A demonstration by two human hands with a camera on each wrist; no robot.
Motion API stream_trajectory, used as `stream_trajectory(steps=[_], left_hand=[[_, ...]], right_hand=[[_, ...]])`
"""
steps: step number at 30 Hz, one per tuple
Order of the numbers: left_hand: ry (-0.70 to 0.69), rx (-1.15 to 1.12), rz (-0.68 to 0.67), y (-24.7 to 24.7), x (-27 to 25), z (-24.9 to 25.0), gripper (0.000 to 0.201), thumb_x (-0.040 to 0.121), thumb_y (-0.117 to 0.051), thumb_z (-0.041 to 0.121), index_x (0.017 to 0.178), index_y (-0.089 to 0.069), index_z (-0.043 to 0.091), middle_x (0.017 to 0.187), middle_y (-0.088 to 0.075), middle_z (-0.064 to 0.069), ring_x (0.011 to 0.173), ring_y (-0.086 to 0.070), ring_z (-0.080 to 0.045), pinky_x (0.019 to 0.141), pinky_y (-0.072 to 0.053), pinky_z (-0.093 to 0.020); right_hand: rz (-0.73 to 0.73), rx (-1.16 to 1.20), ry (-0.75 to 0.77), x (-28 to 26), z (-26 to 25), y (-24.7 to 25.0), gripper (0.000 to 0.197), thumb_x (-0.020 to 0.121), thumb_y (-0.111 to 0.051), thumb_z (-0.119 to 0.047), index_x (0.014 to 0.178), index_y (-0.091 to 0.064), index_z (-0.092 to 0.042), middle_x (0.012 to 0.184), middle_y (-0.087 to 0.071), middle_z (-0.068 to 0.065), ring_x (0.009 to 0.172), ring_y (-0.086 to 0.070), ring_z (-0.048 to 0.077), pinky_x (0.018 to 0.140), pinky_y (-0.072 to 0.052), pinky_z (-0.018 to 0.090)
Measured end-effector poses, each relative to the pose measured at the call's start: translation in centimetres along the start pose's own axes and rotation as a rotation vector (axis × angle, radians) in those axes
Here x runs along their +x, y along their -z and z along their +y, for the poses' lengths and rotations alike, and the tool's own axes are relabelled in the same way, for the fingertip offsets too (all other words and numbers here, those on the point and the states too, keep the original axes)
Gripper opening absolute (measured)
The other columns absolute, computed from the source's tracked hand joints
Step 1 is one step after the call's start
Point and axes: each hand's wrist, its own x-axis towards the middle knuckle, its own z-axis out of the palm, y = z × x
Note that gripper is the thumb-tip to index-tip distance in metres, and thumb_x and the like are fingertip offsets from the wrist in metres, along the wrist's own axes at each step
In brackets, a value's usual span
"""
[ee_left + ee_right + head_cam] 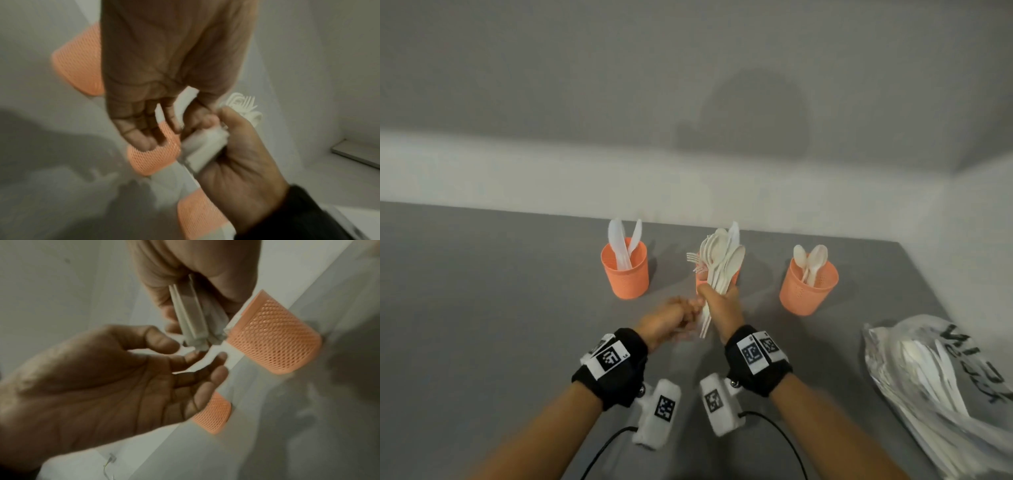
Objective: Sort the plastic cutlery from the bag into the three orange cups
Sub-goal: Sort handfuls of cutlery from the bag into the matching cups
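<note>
Right hand point(724, 305): fist clenched round a bundle of cutlery point(720, 260), held upright over the desk point(482, 308); spoon bowls and a knife tip fan out above the fist, handle ends stick out below it.
Left hand point(667, 317): just beside the right hand, on its left, low at the handle ends. In the right wrist view the palm faces up, fingers point(197, 356) loosely spread, thumb and fingertips at the handle ends; whether they pinch a piece, cannot tell.
Middle cup point(702, 279): orange, directly behind the bundle and mostly hidden by it; fork tines point(693, 257) show on the bundle's left side.
Left cup point(625, 270): orange, perforated wall, well to the left of the bundle; holds white knives point(621, 245), upright, blades up.
Right cup point(808, 286): orange, to the right of the bundle; holds spoons point(813, 260), bowls up.
Bag point(935, 383): clear plastic with black lettering, lying on the desk to the right of the right hand and nearer the person than the right cup; more white cutlery visible inside.
Wrists: black bands with square printed markers and white camera housings, cables trailing toward the person.
</note>
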Motion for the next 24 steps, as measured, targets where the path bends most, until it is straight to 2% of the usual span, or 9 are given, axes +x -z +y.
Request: stream_trajectory(steps=[4,6,8,10,12,16,19,22,24], left_hand=[[-0.16,-0.208,-0.361,1.9,0.1,1.4,0.019,0.081,-0.063,0.022,0.093,-0.061,0.007,0.079,-0.068,-0.011,0.075,-0.066,-0.024,0.07,-0.054,-0.03],[-0.154,-0.271,-0.422,1.6,0.1,1.6,0.019,0.081,-0.067,0.025,0.095,-0.066,0.012,0.083,-0.072,-0.01,0.068,-0.068,-0.02,0.061,-0.055,-0.028],[-0.157,-0.263,-0.299,0.8,0.3,1.5,0.032,0.079,-0.062,0.02,0.11,-0.061,0.011,0.09,-0.073,-0.007,0.047,-0.059,-0.007,0.044,-0.046,-0.016],[-0.167,-0.197,-0.151,-0.2,0.6,1.5,0.029,0.078,-0.064,0.015,0.105,-0.059,0.006,0.082,-0.071,-0.009,0.045,-0.055,-0.009,0.038,-0.041,-0.014],[-0.196,-0.152,0.04,-0.8,1.4,1.1,0.02,0.078,-0.067,0.011,0.096,-0.061,0.004,0.081,-0.067,-0.015,0.068,-0.064,-0.023,0.054,-0.053,-0.024],[-0.26,-0.17,0.47,-2.4,3.1,0.7,0.029,0.081,-0.068,0.008,0.104,-0.059,-0.007,0.09,-0.066,-0.023,0.073,-0.062,-0.027,0.064,-0.052,-0.032],[-0.292,-0.099,0.423,-3.2,2.9,1.3,0.036,0.08,-0.071,0.018,0.108,-0.06,0.0,0.09,-0.067,-0.016,0.073,-0.062,-0.022,0.061,-0.051,-0.025],[-0.291,-0.036,0.241,-2.6,2.4,2.0,0.056,0.077,-0.066,0.05,0.114,-0.057,0.009,0.101,-0.069,-0.009,0.086,-0.068,-0.02,0.075,-0.056,-0.031],[-0.315,-0.077,0.22,-1.6,2.2,2.3,0.044,0.088,-0.053,0.047,0.11,-0.057,0.008,0.101,-0.068,-0.012,0.088,-0.067,-0.023,0.076,-0.053,-0.036]], right_hand=[[-0.392,0.007,-0.255,-0.5,-0.3,1.6,0.021,0.089,-0.047,-0.001,0.076,-0.056,-0.015,0.036,-0.038,-0.007,0.031,-0.035,0.005,0.038,-0.035,0.017],[-0.605,-0.01,-0.365,-1.4,-0.5,1.8,0.018,0.085,-0.05,-0.003,0.073,-0.055,-0.016,0.039,-0.039,-0.007,0.032,-0.035,0.005,0.04,-0.038,0.016],[-0.73,-0.01,-0.42,-2.0,-0.3,1.8,0.008,0.076,-0.051,-0.007,0.075,-0.054,-0.014,0.041,-0.04,-0.006,0.034,-0.039,0.006,0.045,-0.043,0.018],[-0.732,-0.015,-0.427,-1.9,0.0,1.9,0.006,0.072,-0.051,-0.009,0.076,-0.055,-0.011,0.042,-0.044,-0.004,0.038,-0.046,0.008,0.051,-0.049,0.024],[-0.601,-0.146,-0.328,-1.1,1.0,2.0,0.012,0.066,-0.056,-0.01,0.077,-0.059,-0.007,0.049,-0.056,0.002,0.048,-0.057,0.014,0.06,-0.054,0.032],[-0.308,-0.448,-0.059,-0.4,2.6,1.6,0.028,0.058,-0.063,-0.015,0.083,-0.057,-0.026,0.076,-0.067,0.003,0.072,-0.066,0.023,0.07,-0.055,0.038],[-0.318,-0.391,-0.024,-0.6,2.5,1.9,0.011,0.073,-0.05,-0.007,0.079,-0.052,-0.015,0.056,-0.054,0.005,0.042,-0.048,0.017,0.038,-0.038,0.024],[-0.352,-0.139,-0.27,-0.5,1.9,2.8,0.005,0.075,-0.046,-0.016,0.077,-0.05,-0.014,0.044,-0.041,-0.001,0.032,-0.036,0.011,0.035,-0.028,0.017],[-0.417,0.061,-0.398,-0.3,1.6,3.5,0.012,0.087,-0.041,-0.013,0.088,-0.052,-0.017,0.042,-0.038,-0.005,0.029,-0.031,0.006,0.034,-0.028,0.014]])
